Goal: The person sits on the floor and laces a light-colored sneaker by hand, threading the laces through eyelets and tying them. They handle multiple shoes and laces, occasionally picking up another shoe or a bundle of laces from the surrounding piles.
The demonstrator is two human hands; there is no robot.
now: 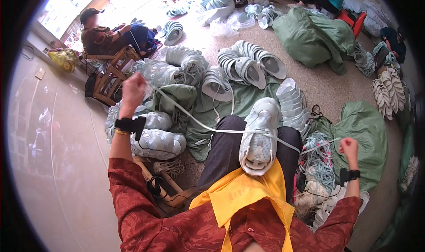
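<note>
A white and pale grey sneaker upper (pixel 260 115) rests on my lap, its heel opening toward me. A pale shoelace (pixel 208 127) crosses the shoe through its eyelets and runs out to both sides. Raised far out at the left, my left hand (pixel 133 92) is closed, pinching one end of the lace. My right hand (pixel 349 148), low at the right, is closed on the other end. The left side of the lace sags in a curve; the right side is straighter. Under the shoe lies a yellow apron (pixel 248 191).
Beside my right leg lies a tangle of laces (pixel 319 157). Nested stacks of shoe uppers (pixel 248 66) stand in front on a green cloth (pixel 201 119). A wooden chair (pixel 116 75) is at the left, near a seated person (pixel 99 37). Green sacks (pixel 307 37) sit farther back.
</note>
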